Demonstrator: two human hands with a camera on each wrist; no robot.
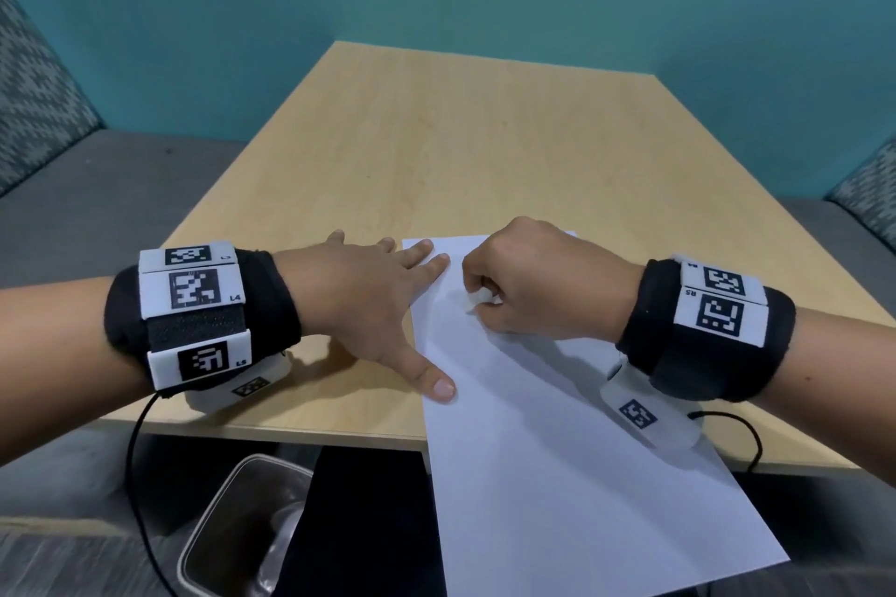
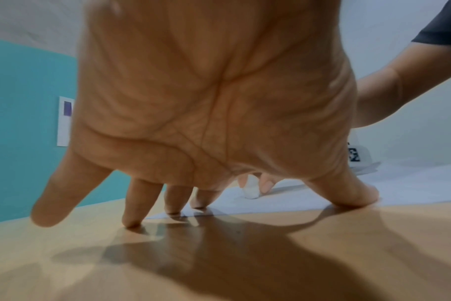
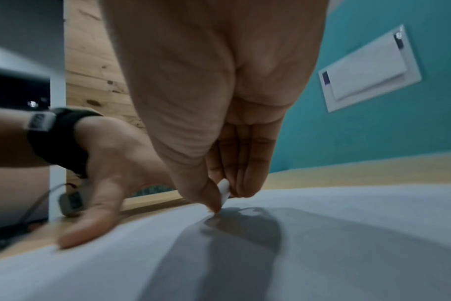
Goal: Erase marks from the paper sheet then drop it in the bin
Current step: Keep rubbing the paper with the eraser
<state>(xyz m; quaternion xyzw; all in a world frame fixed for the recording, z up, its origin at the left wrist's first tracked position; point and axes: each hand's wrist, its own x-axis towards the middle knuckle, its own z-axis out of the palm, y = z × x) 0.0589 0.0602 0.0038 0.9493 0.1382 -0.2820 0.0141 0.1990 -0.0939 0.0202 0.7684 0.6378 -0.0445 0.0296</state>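
One white eraser (image 1: 477, 298) rubbing one paper sheet (image 1: 548, 441).
Right hand (image 1: 538, 276) grip pinches the eraser; left hand (image 1: 368, 301), fingers flat, pins the smooth sheet's edge on the wooden counter (image 1: 436, 150); one metal bin (image 1: 242, 524) below.

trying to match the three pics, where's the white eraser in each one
Head: eraser just right of centre, pinched in the right hand on the paper sheet.
Left wrist: eraser small, lower centre, behind the left hand.
Right wrist: eraser at centre, between the fingertips.
Shared landmark: the paper sheet.
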